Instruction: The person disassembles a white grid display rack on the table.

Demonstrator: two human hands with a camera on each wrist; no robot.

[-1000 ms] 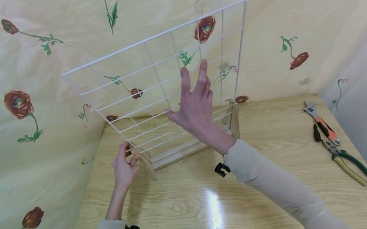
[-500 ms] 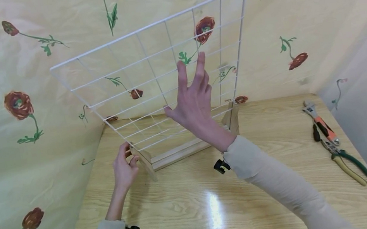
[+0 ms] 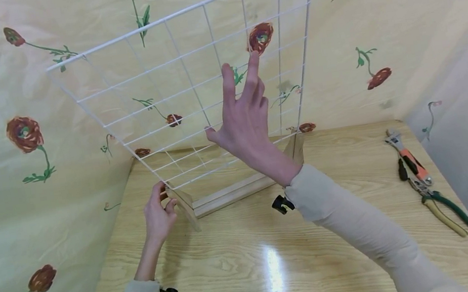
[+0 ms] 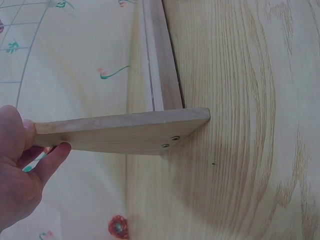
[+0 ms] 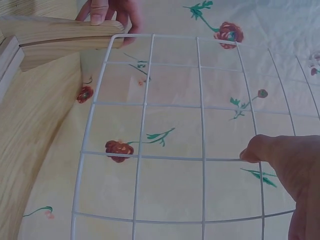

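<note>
A white wire grid (image 3: 179, 59) stands tilted above a wooden stand, its lower edge near the stand's two side boards. My right hand (image 3: 246, 119) holds the grid from the front, fingers spread across the wires; in the right wrist view the thumb (image 5: 260, 150) presses at a wire crossing. My left hand (image 3: 159, 214) grips the free end of the stand's left side board (image 4: 115, 132), thumb on one face and fingers around the other. Two screw heads show near that board's lower end. A wooden crossbar (image 3: 227, 196) joins the side boards. The right side board (image 3: 295, 150) is partly hidden by my right arm.
On the right of the wood-grain table (image 3: 233, 266) lie an adjustable wrench (image 3: 408, 154) with an orange and black handle, pliers (image 3: 445, 211) with green and yellowish handles, and a small black-handled tool (image 3: 402, 169). Flower-patterned cloth walls (image 3: 105, 224) close in the back and sides.
My right hand has risen a little and the grid has come up with it, its top edge higher and looking larger. The left hand and the wooden stand have stayed in place.
</note>
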